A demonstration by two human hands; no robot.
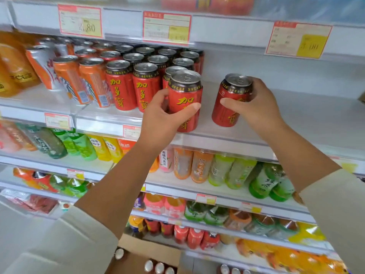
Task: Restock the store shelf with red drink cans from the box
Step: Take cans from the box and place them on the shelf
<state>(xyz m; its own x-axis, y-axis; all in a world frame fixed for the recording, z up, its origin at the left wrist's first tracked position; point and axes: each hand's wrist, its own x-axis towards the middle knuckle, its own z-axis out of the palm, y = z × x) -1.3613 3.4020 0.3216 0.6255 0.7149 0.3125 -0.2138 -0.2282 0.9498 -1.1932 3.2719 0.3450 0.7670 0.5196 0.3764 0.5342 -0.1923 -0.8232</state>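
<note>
**A:** Head view: where are the hands?

**B:** Both are raised to the shelf (pixel 286 119) that carries the cans. The left hand (pixel 162 119) grips the left can (pixel 185 95), with the thumb across its printed front and the fingers (pixel 161 96) curled round its far side. That can is upright at the shelf's front edge, just right of the stocked red cans (pixel 122 86). I cannot tell whether its base rests on the shelf.

**A:** And the other one?

**B:** The right hand (pixel 258 109) is clamped on the right can (pixel 229 103), thumb on its side and fingers wrapped over the rim. It tilts slightly, base down at the shelf surface, apart from the left can, with bare shelf stretching to the right edge.

**A:** What stands beside the red rows?

**B:** Orange cans (pixel 69 76) stand towards the left edge. Price tags (pixel 166 28) hang on the rail above.

**A:** And the box?

**B:** The cardboard box (pixel 150 251) is at the bottom between the forearms, with silver can tops (pixel 159 267) showing in it. Bottled drinks (pixel 219 171) fill the lower shelves.
</note>
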